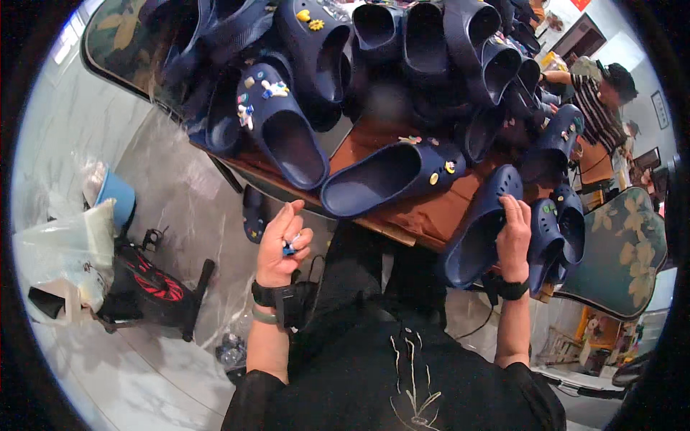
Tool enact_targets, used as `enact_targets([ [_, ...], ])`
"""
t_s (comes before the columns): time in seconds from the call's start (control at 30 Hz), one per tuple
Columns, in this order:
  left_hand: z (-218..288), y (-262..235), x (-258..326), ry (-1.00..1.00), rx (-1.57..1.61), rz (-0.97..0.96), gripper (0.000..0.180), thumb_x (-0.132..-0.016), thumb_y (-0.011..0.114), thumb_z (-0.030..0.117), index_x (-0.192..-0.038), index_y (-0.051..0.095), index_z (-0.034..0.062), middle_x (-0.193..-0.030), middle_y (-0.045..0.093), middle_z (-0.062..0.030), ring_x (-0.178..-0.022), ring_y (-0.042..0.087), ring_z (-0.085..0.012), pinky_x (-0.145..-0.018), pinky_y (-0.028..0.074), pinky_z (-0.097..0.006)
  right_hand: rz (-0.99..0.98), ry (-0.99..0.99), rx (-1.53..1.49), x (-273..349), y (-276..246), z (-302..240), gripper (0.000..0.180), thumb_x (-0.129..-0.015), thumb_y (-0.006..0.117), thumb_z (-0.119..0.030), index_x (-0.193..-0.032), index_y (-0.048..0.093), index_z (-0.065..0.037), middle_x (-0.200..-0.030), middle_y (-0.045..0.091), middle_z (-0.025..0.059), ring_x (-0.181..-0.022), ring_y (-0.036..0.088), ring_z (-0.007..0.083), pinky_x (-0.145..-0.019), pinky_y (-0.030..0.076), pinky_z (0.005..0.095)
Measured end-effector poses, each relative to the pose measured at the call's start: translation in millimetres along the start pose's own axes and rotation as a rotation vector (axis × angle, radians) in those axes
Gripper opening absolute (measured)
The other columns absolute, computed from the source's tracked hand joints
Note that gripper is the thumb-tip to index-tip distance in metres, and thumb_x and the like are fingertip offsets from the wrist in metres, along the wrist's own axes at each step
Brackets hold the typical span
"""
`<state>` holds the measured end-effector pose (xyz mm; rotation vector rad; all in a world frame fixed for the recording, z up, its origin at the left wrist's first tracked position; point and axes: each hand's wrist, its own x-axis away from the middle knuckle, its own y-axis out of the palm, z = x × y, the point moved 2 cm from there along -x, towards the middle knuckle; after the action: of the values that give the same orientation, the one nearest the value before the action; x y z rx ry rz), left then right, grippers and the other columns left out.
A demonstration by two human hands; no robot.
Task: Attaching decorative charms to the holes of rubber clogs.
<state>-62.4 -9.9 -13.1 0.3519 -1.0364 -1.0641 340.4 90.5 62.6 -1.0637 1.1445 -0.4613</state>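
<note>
On the far left floor, clear plastic bags (68,248) lie bunched beside a blue tub (115,195); any print on them is too small to make out. At the top right corner a red sign (581,4) is cut off by the picture's rim, and a dark framed picture (660,109) hangs on the right wall.

The left hand (282,246) is curled nearly closed, fingertips pinching a small blue and white charm (290,247), held up near the table's (402,215) near edge. Most of the charm is hidden behind the fingers.

The right hand (513,241) wraps around a navy clog (480,230) at the table's near right edge, thumb hidden behind it. More navy clogs (402,65) heap across the far table, some bearing coloured charms. A person in a striped shirt (596,108) sits far right, partly hidden.
</note>
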Motion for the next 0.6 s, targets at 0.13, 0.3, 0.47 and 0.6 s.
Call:
enact_targets([
  [0.13,17,2,-14,-0.067,0.31,-0.233,0.022,-0.101,0.048,0.031,-0.106,0.058,0.0133,-0.053,0.03,0.0079,-0.046,0.032,-0.0058,-0.037,0.022,-0.021,0.002,0.058,0.068,-4,5,40,0.047,-0.073,0.047,0.013,-0.116,0.058,-0.002,-0.117,0.06,0.0141,-0.111,0.053,0.0338,-0.097,0.045,0.0404],
  [0.3,41,5,-18,0.158,0.064,-0.171,0.025,-0.097,0.053,0.035,-0.098,0.059,0.0105,-0.051,0.032,0.0064,-0.044,0.035,-0.0073,-0.037,0.024,-0.022,0.038,0.047,-0.193,-34,-43,-42,0.03,-0.081,0.063,0.001,-0.111,0.057,-0.001,-0.114,0.058,0.0164,-0.108,0.054,0.0342,-0.094,0.044,0.0402],
  [0.47,62,7,-47,0.783,-1.1,0.427,0.051,-0.084,0.068,0.046,-0.063,0.057,0.0014,-0.059,0.057,-0.0075,-0.049,0.053,-0.0201,-0.049,0.041,-0.033,-0.201,-0.323,-0.54,-72,-36,-154,0.008,-0.08,0.066,-0.003,-0.087,0.062,-0.004,-0.087,0.064,0.0112,-0.08,0.062,0.0293,-0.071,0.051,0.0384],
  [0.6,82,19,-70,0.805,-1.402,0.486,0.051,-0.077,0.071,0.047,-0.069,0.062,-0.0031,-0.066,0.057,-0.0255,-0.063,0.056,-0.0444,-0.06,0.045,-0.048,-0.237,-0.537,-0.575,-76,-5,-188,0.011,-0.078,0.068,-0.007,-0.086,0.061,-0.005,-0.085,0.063,0.0089,-0.074,0.06,0.0258,-0.066,0.049,0.0357],
])
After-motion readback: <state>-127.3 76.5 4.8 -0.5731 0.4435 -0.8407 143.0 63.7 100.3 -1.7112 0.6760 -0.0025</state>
